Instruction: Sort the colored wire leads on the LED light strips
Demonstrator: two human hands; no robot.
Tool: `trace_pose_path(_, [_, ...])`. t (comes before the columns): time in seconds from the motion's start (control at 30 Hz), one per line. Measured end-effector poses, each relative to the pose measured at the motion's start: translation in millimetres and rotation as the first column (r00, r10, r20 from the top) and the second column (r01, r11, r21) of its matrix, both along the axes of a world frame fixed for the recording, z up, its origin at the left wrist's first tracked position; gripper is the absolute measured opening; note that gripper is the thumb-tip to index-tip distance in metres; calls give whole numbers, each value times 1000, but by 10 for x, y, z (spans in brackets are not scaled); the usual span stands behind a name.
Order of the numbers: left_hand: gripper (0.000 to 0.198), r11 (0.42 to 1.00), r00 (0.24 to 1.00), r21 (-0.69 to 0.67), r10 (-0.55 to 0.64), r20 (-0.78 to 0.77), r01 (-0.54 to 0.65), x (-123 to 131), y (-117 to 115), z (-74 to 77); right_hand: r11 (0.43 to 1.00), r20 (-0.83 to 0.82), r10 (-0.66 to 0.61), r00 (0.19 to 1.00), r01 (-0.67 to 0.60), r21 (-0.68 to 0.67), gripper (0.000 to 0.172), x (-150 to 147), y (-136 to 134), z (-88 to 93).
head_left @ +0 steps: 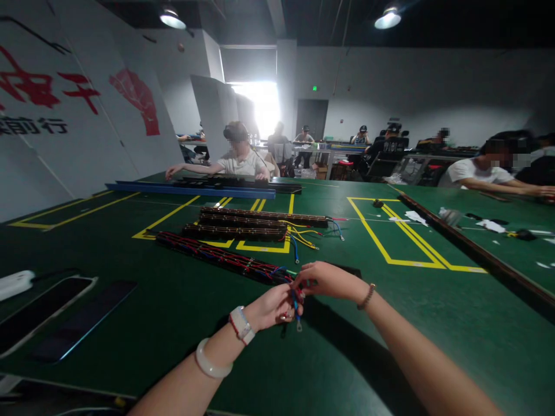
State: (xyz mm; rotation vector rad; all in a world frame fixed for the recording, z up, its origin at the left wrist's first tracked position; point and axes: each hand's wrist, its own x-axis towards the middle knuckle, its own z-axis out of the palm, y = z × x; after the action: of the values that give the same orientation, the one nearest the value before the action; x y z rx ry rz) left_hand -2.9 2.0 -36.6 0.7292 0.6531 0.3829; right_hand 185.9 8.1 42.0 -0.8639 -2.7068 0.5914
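Note:
A long black strip [217,253] wound with red and blue wires lies slanted across the green table, its right end running to my hands. Around the wires at that end, the fingers of my left hand [275,306] are closed. A blue wire [296,301] hangs from between the fingers, tipped with a metal ring terminal [299,326]. From the right, my right hand [316,278] pinches the same bunch of wires just above the left fingers. The exact grip is partly hidden by the fingers.
Behind lie several similar strips [243,228] with yellow and blue wire ends. At left are two dark phone-like slabs [87,320] and a white device [16,284]. A long brown strip [468,245] crosses the right side. Across the table, a person [240,159] sits by a blue channel [195,189].

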Motion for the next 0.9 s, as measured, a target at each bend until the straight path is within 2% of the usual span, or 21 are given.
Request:
trace_pose_path(0.07, [34,1000,1000,-17,4,24,-3,1,-7,27,998,-44,-49,998,50,26,18,9,61,-19])
trace_pose_path(0.2, [19,999,1000,30,14,-11,-14,15,-29,28,956,-106,-283,953,289,48,31,-80,173,-37])
trace_pose_path(0.3, [14,993,1000,115,7,-30,-4,18,-36,25,910,-74,-406,911,410,62,35,-269,238,-6])
trace_pose_path(0.37, [16,990,999,137,-15,-43,20,16,-38,32,877,-11,-466,885,463,127,34,-445,264,27])
trace_pose_path(0.43, [19,991,999,127,-27,-42,32,15,-41,36,855,69,-496,866,472,217,32,-646,270,46])
trace_pose_path(0.5, [20,994,999,107,-4,-32,8,19,-50,30,857,151,-479,865,423,293,32,-848,259,36])
trace_pose_path(0.6, [17,993,996,69,94,-7,-93,26,-75,6,875,261,-433,863,332,353,28,-1092,240,-26])
trace_pose_path(0.67, [19,989,990,42,144,-2,-143,29,-94,-3,872,301,-437,848,318,371,24,-1188,240,-76])
trace_pose_path(0.8, [21,984,984,34,176,-39,-174,37,-124,30,852,279,-466,840,341,397,24,-1232,247,-154])
trace_pose_path(0.9, [19,982,980,52,184,-78,-180,51,-134,76,845,196,-463,864,363,393,25,-1144,208,-188])
